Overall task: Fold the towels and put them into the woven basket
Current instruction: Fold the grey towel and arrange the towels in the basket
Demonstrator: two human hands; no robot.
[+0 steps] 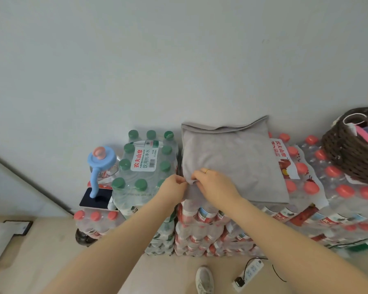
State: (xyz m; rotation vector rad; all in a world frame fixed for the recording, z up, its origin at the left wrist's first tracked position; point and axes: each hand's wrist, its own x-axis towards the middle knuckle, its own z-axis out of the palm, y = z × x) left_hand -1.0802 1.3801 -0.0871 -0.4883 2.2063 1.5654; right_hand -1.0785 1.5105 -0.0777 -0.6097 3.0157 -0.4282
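Two hands, left hand (174, 184) and right hand (216, 184), pinch the near-left edge of the grey towel (232, 158) lying flat on stacked bottle packs (221, 225) against the white wall (179, 60), woven basket (348, 160) at the right.

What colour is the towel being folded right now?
Plain grey, no pattern. The towel shows best in the head view, lying on the bottle packs.

The light is soft and even, rather cool, and no lamp or window shows. Shadows are weak; a thin one lies under the gray towel (232, 160). The plastic wrap on the bottle packs (338, 183) gives small pale reflections. The wide lens bends the picture: the wall (179, 60) leans, the forearms look stretched. The corners are slightly soft.
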